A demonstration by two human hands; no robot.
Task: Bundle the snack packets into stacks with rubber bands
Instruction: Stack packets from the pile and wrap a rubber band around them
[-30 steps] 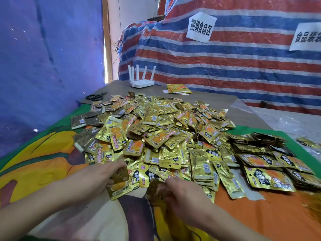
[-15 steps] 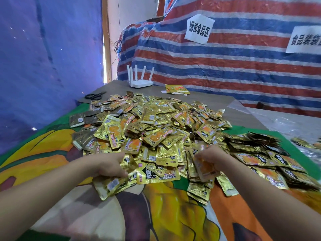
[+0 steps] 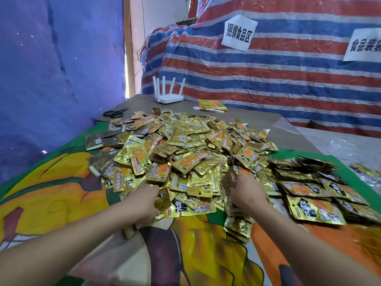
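A big heap of gold foil snack packets (image 3: 185, 153) covers the middle of the table. My left hand (image 3: 142, 203) grips a few packets (image 3: 162, 200) at the heap's near edge. My right hand (image 3: 246, 191) holds a small stack of packets (image 3: 228, 182) upright against the heap. A short stack of packets (image 3: 238, 227) lies just below my right hand. Overlapping rows of packets (image 3: 315, 193) lie flat at the right. No rubber band is visible.
The table wears a colourful printed cloth (image 3: 51, 203). Black scissors (image 3: 114, 112) lie at the back left, a white router (image 3: 169, 96) and a few packets (image 3: 212, 104) at the back. A striped tarpaulin (image 3: 268, 69) with paper signs rises behind.
My right hand moved from the near edge up and right into the heap and took hold of packets. My left hand stayed at the near edge, still gripping packets.
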